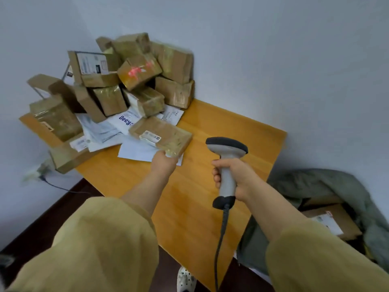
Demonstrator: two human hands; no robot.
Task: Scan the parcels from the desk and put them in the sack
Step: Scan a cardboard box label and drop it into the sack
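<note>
Pale walls meet in a corner behind an orange wooden tabletop (221,131), whose far left end carries a heap of brown taped parcels (117,81) over white mailers (126,123). Motion blur smears the heap, so most labels cannot be read. A red glow (136,71) falls on one box high in the heap. At the heap's near edge lies a flat parcel (162,133) with a white label facing up; the left hand (164,160) grips its near corner, the fingertips hidden beneath it. The right hand (233,175) is wrapped round the handle of a grey scanner (227,161), held above the tabletop with its dark head pointing toward the heap; its cable (221,239) drops out of the frame's lower edge. On the floor to the right, beside the tabletop, a grey-green sack (315,186) slumps open, with one labelled box (332,220) partly visible inside, the sleeve covering its near side. At the left wall, something like a plug (35,171) is too blurred to identify.
</note>
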